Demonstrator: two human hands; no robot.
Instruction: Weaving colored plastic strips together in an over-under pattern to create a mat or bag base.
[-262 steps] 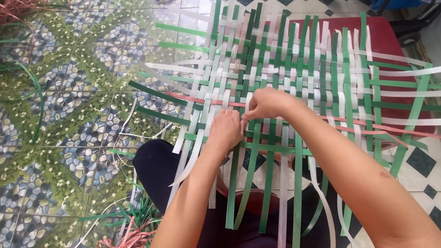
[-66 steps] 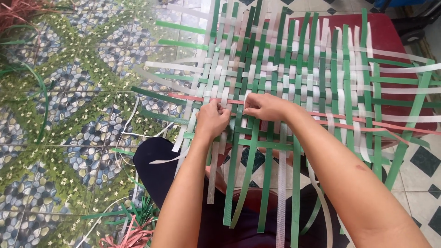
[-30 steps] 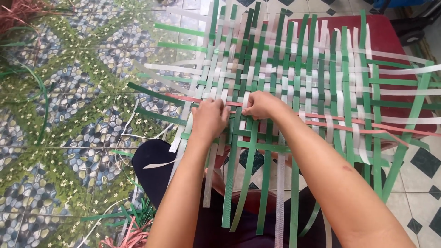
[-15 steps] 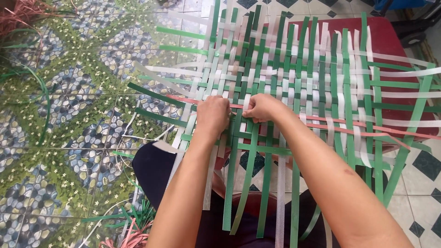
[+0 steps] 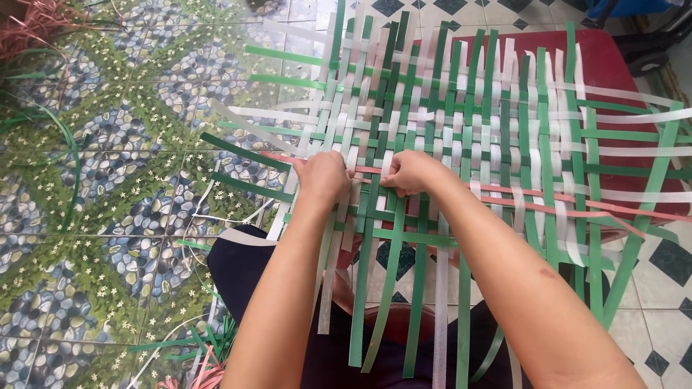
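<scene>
Step in hand looks like weaving a crosswise strip into the mat: both hands work the thin pink plastic strip (image 5: 548,205) through the flat woven mat of green and white plastic strapping (image 5: 461,130). Left hand (image 5: 322,176) is curled shut over the pink strip and the upright straps at the mat's 8 o'clock; right hand (image 5: 408,173) just beside it at 3 o'clock, fingertips pinched together on the same strip. The pink strip runs out from the hands toward 3 o'clock, across the mat's lower rows.

Next move probably calls for lifting alternate uprights and pushing the strip snug against the woven row above, keeping it flat.

Around: mat lies on a dark red flat board (image 5: 620,72) at 1 o'clock; loose unwoven strap ends (image 5: 378,302) hang toward 6 o'clock over the person's dark-clothed lap (image 5: 238,266). Pebble-and-flower patterned floor tiles (image 5: 108,144) at 9 o'clock, scrap strips (image 5: 202,360) at 7 o'clock. In the way: crowded uprights under the hands, forearms hiding part of the working row
</scene>
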